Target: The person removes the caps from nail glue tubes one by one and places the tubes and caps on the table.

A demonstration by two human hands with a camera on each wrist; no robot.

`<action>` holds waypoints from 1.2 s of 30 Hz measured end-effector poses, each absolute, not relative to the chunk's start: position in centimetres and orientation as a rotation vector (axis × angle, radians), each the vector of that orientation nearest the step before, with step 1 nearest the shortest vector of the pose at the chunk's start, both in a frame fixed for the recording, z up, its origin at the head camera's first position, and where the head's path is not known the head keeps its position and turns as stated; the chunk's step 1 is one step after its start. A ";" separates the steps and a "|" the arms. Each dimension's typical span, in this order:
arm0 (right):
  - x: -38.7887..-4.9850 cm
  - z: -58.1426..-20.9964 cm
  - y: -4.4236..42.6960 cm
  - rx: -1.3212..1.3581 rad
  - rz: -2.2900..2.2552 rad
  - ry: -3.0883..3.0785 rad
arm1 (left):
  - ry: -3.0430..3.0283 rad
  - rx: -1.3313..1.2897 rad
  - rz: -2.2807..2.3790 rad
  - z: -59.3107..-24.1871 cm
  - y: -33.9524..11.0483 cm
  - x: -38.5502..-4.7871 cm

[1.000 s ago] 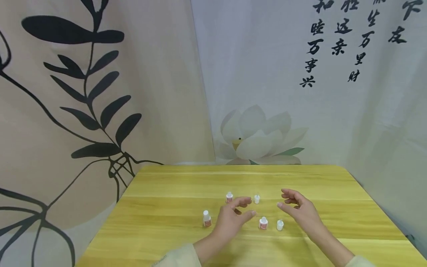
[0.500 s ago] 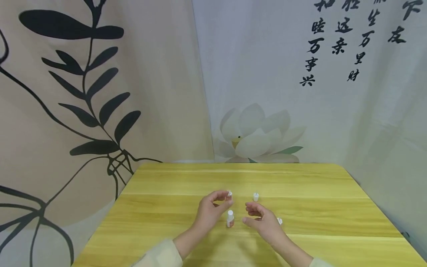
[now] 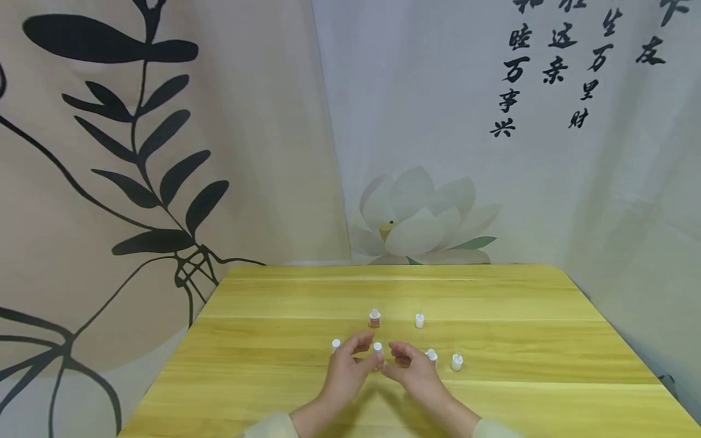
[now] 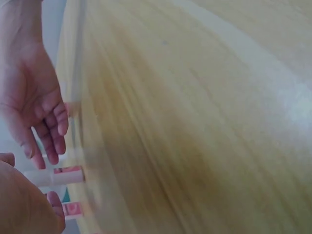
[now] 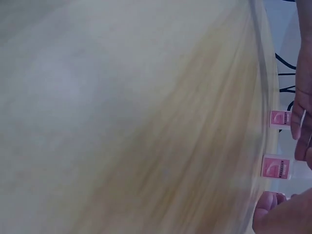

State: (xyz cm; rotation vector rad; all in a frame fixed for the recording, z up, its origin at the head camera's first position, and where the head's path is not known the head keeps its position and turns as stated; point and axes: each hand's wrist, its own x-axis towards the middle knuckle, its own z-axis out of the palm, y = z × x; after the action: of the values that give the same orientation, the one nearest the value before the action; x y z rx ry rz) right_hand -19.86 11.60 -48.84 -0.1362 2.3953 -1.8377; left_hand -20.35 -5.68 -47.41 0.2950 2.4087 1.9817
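Note:
A small white-capped bottle point(image 3: 378, 347) stands upright between the two hands. Beside it, the left hand point(image 3: 345, 377) has its fingers relaxed and bent, its thumb overlapping the bottle; contact is unclear. The right hand point(image 3: 420, 378) is on the other side, loosely curved, without a visible grip. In the left wrist view, the bottle's pink label point(image 4: 68, 169) shows between the left hand point(image 4: 24, 200) and the right hand point(image 4: 36, 97). The right wrist view shows a pink-labelled bottle point(image 5: 276, 167) between the right hand point(image 5: 285, 214) and left hand point(image 5: 303, 117).
On the wooden table point(image 3: 263, 340) stand a partly hidden bottle point(image 3: 336, 344) at left, another bottle point(image 3: 375, 319) farther back, and a third point(image 3: 432, 355) behind the right hand. Two small white pieces point(image 3: 419, 320) point(image 3: 457, 362) are at right. A patterned cloth point(image 3: 274, 152) hangs behind.
Both hands have come together around the middle bottle. The right hand moved left; the left hand went left, then back right and nearer. The bottles beside and behind the hands are uncovered to varying degrees.

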 end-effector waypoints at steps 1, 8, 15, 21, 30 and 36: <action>-20.0 -48.9 11.5 -0.135 -1.838 2.394 | 2.400 0.288 1.990 -47.6 -5.6 -20.3; -20.7 -49.2 11.1 -0.138 -1.858 2.379 | 2.425 0.246 1.991 -49.0 -5.3 -20.8; -21.4 -49.9 10.8 -0.157 -1.861 2.365 | 2.456 0.204 2.004 -49.5 -5.1 -21.1; -21.7 -50.4 10.7 -0.190 -1.865 2.385 | 2.441 0.175 2.021 -49.7 -5.0 -21.5; -21.7 -50.6 10.5 -0.213 -1.897 2.357 | 2.447 0.159 2.029 -49.8 -4.7 -21.9; -21.8 -50.9 10.5 -0.260 -1.910 2.359 | 2.395 0.160 2.046 -50.0 -4.8 -22.1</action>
State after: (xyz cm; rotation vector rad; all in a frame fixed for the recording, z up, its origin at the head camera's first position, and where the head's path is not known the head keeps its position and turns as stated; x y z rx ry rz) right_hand -21.76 10.54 -50.92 -0.2597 2.3592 -1.9104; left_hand -22.07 -4.83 -49.97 0.1596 2.3947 2.0464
